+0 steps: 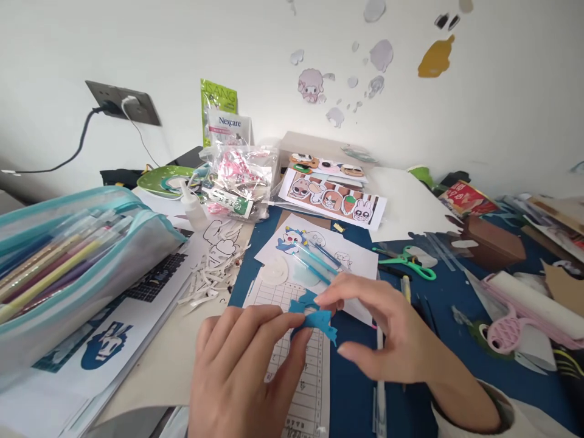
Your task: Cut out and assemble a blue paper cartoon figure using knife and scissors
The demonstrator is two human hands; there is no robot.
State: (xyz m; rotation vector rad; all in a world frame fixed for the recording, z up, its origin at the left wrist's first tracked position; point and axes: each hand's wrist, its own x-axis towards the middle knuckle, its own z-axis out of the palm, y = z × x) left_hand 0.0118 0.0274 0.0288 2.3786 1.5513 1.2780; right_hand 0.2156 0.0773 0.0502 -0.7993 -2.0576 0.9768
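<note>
A small blue cut-out piece (319,321), ragged at its edge, is pinched between the thumb and index finger of my left hand (249,356). My right hand (387,331) is just right of it, thumb and fingers spread apart, with the index fingertip close to the piece's upper edge; whether it touches cannot be made out. Beneath both lies a printed grid sheet (310,389). Beyond the hands, blue pens (314,261) rest on a white sheet with a coloured cartoon drawing (292,239).
A clear pencil case (82,243) full of pens fills the left side, beside paper scraps (210,280). Green scissors (413,263) lie right of the drawing. A glue bottle (192,207) and plastic bags (239,182) stand behind. A pink-handled tool (504,331) sits at right.
</note>
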